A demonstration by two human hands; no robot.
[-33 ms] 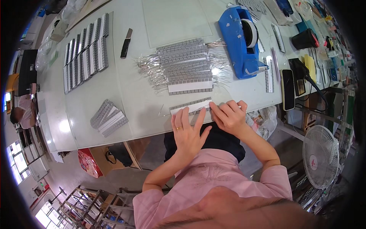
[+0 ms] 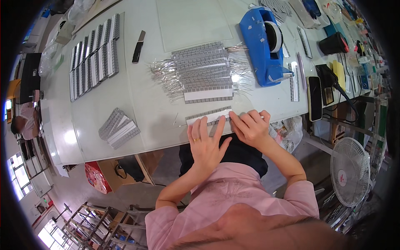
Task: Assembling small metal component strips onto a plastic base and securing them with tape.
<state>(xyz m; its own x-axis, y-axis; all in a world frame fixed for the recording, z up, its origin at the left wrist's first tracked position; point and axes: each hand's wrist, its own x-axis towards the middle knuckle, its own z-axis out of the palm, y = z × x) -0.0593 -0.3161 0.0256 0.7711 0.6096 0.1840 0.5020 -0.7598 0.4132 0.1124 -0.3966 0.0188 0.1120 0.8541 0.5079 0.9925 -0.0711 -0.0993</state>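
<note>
"Well, where did the strip (image 2: 213,116) lie?"

"On the worktop (image 2: 143,98), just on the person's side of the wired stack (image 2: 204,75), not touching it. Slanted a little, right end nearer the stack."

"Hands?"

"Left hand (image 2: 207,150) spread, thumb well apart, fingertips resting on the strip; a flat touch, likely to keep it from sliding. Right hand (image 2: 252,130) bent over the right end, fingers bunched close. Couldn't tell whether they pinched it or only pressed; the undersides were hidden."

"Anything around?"

"Silvery wires (image 2: 164,77) stuck out at both ends of the stack; its strips lay crosswise, perhaps so those ends hung free. Left of the stack, a fan of strips (image 2: 119,130), and farther left, neat slanting rows (image 2: 95,58), probably grouped to keep them countable. Knife (image 2: 138,48) up and left of the stack, out of the hands' way. Blue tape dispenser (image 2: 256,46) just right of it, presumably for easy reach. Phone (image 2: 314,98) farther right."
</note>
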